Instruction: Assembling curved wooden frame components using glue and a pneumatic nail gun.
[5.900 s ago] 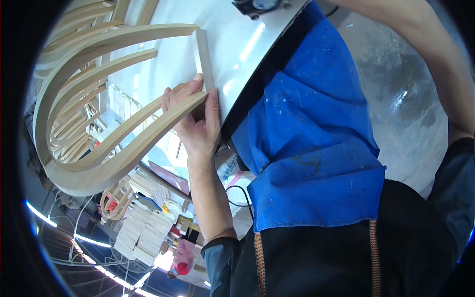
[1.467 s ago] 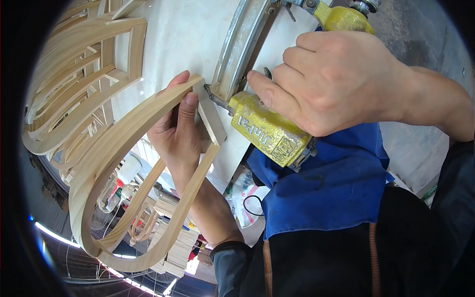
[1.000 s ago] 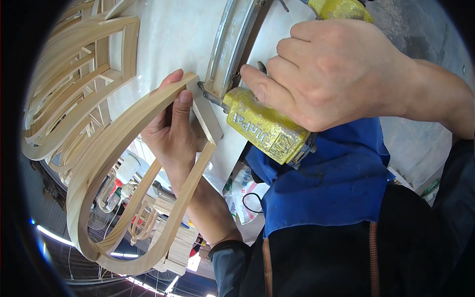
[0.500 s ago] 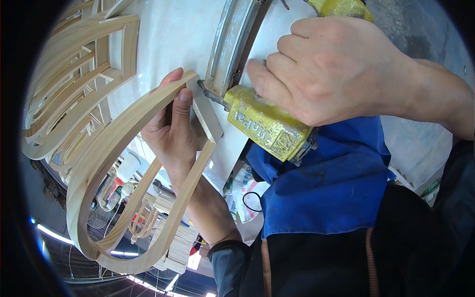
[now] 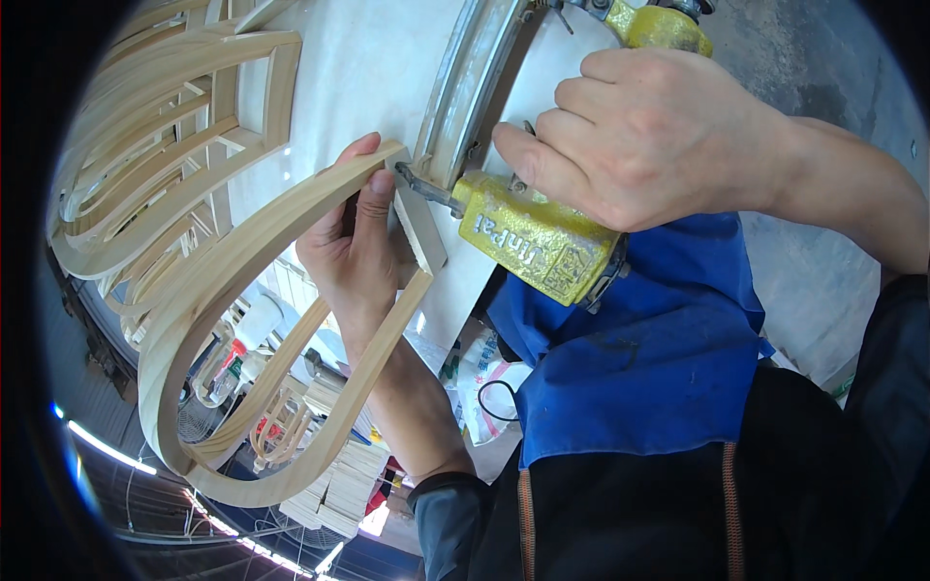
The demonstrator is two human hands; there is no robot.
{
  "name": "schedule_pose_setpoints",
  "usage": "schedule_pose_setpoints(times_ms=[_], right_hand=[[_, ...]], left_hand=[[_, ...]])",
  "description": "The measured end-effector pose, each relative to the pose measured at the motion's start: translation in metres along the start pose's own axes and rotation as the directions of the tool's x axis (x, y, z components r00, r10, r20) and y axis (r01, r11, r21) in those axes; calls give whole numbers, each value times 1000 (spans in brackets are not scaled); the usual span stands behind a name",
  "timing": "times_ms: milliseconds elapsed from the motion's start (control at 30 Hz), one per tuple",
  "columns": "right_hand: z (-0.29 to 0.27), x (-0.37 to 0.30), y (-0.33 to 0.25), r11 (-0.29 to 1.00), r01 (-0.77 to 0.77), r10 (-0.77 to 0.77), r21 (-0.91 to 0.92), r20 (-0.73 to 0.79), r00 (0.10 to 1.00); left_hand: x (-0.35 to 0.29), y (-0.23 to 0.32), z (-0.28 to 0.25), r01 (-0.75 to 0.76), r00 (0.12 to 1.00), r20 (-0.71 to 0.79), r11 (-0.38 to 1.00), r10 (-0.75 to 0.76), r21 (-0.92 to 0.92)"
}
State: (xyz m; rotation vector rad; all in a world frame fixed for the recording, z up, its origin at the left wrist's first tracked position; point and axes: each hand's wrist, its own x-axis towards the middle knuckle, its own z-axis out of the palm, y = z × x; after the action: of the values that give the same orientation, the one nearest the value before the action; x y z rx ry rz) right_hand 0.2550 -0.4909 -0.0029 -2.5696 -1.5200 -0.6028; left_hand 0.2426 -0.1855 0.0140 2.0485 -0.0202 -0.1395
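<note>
My left hand (image 5: pixel 354 257) grips a pale, looped wooden frame (image 5: pixel 199 300) near its upper corner, the thumb lying over the rail. My right hand (image 5: pixel 644 136) is closed round the handle of a yellow nail gun (image 5: pixel 538 242), with most of that handle hidden under the fingers. From the gun's head a dark, narrow nose (image 5: pixel 426 186) reaches to the frame's corner, close beside my left thumb; whether it touches the wood I cannot tell. The gun's long metal magazine (image 5: pixel 475 77) extends away toward the top of the view.
Several similar wooden frames (image 5: pixel 174 155) are stacked at the left on a pale surface. Beyond the held frame are a white bottle with a red tip (image 5: pixel 257 324) and piled wood pieces (image 5: pixel 334 484). A blue apron (image 5: pixel 630 358) covers my front, near the gun.
The frame, the nail gun and my left hand have shifted slightly right in the view. The frame's lower loop sits a little higher, and both grips look the same.
</note>
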Motion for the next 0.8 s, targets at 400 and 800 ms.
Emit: schedule_pose_setpoints(times_ms=[400, 800], right_hand=[[-12, 3, 31, 988, -152, 148, 15, 149, 978], [-16, 12, 110, 902, -355, 332, 247, 131, 934]], left_hand=[[3, -2, 1, 7, 1000, -6, 999, -7, -47], [-6, 11, -17, -1, 995, 104, 1000, -1, 24]])
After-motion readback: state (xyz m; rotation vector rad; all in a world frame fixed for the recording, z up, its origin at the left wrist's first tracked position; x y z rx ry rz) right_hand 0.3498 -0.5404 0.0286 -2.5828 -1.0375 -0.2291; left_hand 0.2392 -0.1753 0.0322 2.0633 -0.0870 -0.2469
